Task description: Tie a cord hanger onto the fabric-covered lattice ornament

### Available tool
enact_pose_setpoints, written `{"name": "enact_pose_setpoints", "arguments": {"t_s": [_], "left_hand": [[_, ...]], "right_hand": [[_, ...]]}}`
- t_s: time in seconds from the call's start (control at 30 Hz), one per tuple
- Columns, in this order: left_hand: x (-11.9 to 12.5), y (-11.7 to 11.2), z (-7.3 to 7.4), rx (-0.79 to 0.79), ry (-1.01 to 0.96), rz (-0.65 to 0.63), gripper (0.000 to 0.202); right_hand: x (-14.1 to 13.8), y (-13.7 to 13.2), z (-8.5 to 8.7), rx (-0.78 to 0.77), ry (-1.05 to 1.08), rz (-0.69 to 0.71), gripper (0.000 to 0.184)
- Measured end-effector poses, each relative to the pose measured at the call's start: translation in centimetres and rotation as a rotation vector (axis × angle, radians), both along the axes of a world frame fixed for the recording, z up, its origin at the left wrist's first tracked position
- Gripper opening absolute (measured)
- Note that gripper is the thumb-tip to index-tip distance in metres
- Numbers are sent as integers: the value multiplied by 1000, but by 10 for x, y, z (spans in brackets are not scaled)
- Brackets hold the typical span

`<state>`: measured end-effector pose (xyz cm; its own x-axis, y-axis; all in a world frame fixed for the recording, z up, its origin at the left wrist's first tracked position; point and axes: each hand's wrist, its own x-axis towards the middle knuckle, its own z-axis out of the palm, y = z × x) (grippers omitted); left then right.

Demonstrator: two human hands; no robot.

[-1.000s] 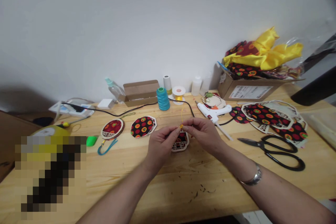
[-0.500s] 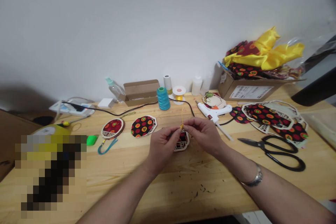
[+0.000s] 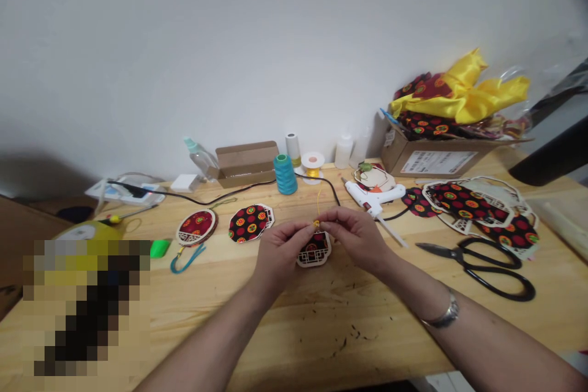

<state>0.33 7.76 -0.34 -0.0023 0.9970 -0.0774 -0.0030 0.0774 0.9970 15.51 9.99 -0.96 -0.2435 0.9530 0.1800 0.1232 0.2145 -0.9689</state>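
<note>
My left hand point(image 3: 278, 252) and my right hand point(image 3: 358, 236) meet over the middle of the wooden table point(image 3: 294, 324). Both pinch a thin yellow cord point(image 3: 318, 208) at a small knot where the fingertips touch. Below the knot hangs a small ornament point(image 3: 314, 249) with a pale wooden lattice frame and dark red-dotted fabric, partly hidden by my fingers. The cord's loose end rises behind my hands.
Two similar fabric ornaments point(image 3: 250, 222) lie left of my hands. A turquoise thread cone point(image 3: 285, 174) and a yellow cord spool point(image 3: 313, 166) stand behind, a white glue gun point(image 3: 374, 198) and black scissors point(image 3: 482, 260) lie to the right. A cardboard box point(image 3: 432, 156) holds yellow fabric.
The ornament has dropped slightly and shows more below my fingers; both hands stay pinched on the cord's knot in nearly the same spot.
</note>
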Motion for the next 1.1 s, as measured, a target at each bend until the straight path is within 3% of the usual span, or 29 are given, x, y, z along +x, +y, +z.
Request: {"name": "enact_pose_setpoints", "arguments": {"t_s": [0.3, 0.73, 1.1], "left_hand": [[2, -1, 3, -41, -40, -13, 14], [0, -1, -4, -66, -69, -67, 15], [4, -2, -1, -100, -105, -72, 18]], "right_hand": [[0, 0, 2, 18, -3, -4, 10], [3, -3, 3, 262, -220, -27, 12], [4, -3, 1, 337, -279, -50, 13]]}}
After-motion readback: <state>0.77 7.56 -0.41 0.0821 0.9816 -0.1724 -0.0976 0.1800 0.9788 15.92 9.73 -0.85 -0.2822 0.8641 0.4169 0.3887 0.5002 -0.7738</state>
